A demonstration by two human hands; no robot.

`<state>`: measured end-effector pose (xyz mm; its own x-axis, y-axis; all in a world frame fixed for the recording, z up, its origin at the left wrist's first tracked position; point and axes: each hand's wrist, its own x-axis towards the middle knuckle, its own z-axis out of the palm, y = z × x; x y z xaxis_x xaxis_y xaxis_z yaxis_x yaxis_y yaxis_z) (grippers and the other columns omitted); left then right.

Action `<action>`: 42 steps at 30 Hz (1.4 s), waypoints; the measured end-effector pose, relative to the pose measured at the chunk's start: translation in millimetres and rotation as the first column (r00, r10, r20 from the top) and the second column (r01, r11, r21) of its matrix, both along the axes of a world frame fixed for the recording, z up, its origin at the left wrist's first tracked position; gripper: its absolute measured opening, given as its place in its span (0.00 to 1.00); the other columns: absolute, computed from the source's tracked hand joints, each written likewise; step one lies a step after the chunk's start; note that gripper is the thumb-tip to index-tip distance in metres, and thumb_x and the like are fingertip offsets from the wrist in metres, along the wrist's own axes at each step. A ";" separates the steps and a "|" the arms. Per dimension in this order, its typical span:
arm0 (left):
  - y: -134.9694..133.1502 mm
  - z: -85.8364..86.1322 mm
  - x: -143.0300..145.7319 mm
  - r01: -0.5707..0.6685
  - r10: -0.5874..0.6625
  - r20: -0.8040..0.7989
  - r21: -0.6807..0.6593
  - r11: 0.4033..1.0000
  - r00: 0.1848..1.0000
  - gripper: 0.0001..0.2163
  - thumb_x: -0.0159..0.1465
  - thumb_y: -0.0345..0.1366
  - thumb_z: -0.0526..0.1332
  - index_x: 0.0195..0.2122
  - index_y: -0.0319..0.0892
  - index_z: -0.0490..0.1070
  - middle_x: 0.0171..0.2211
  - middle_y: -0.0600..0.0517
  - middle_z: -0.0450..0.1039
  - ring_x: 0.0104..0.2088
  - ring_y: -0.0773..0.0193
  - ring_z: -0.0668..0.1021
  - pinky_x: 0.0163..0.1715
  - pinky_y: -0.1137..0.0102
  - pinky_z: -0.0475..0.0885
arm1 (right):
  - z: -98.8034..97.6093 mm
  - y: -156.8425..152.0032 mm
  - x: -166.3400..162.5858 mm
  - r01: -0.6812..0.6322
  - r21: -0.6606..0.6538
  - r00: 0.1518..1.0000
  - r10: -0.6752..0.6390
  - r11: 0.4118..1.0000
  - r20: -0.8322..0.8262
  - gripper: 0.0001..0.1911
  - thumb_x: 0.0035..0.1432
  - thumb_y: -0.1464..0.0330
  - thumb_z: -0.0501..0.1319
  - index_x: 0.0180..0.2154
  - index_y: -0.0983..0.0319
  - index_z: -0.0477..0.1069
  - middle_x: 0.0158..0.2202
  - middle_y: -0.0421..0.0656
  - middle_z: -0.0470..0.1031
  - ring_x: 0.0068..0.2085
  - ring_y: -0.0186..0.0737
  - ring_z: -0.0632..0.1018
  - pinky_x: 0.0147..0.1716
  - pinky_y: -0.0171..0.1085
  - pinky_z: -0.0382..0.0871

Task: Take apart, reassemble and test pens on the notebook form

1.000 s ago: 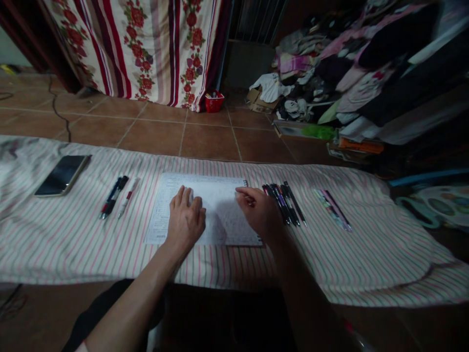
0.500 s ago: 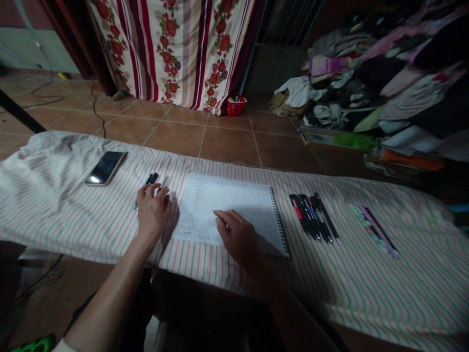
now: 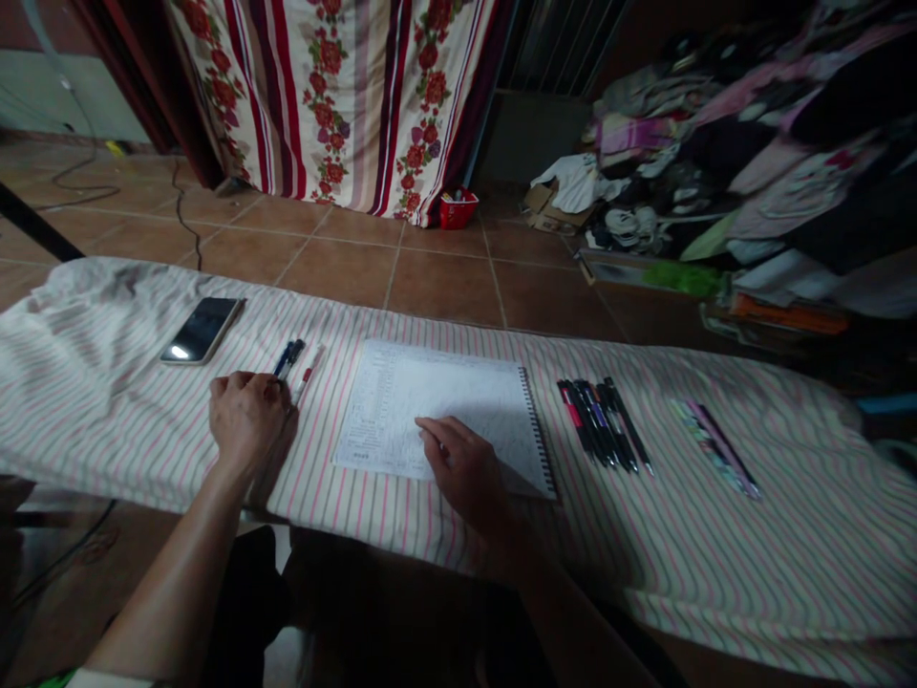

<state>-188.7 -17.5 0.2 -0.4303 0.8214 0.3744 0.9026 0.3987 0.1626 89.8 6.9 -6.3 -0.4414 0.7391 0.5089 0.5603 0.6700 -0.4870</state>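
My left hand [image 3: 247, 420] is curled closed on the striped cloth [image 3: 129, 420], its fingertips at the lower end of two dark pens [image 3: 288, 358]; it seems to pinch one of them. A red-and-white pen [image 3: 308, 371] lies just right of them. My right hand [image 3: 465, 468] rests flat, fingers stretched out, on the lower part of an open spiral notebook [image 3: 444, 397] full of faint writing. A row of several dark and coloured pens [image 3: 602, 420] lies right of the notebook, away from both hands.
A phone [image 3: 201, 330] lies screen up at the far left of the cloth. Two or three pale and purple pens [image 3: 716, 435] lie further right. Beyond are a tiled floor, a floral curtain [image 3: 344, 96], a small red basket [image 3: 458, 208] and a heap of clothes [image 3: 716, 143].
My left hand left the notebook, went left over the pens and has curled shut at their lower ends. My right hand moved from the notebook's right edge to its lower middle.
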 end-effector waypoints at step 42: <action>16.4 -3.5 13.1 0.010 0.006 0.143 -0.113 0.994 0.990 0.15 0.63 0.36 0.51 0.41 0.40 0.76 0.43 0.39 0.72 0.42 0.50 0.73 0.39 0.62 0.68 | 1.0 13.5 14.1 0.046 0.032 0.998 -0.044 0.998 -0.050 0.13 0.62 0.73 0.51 0.42 0.62 0.73 0.34 0.46 0.78 0.34 0.39 0.78 0.35 0.37 0.74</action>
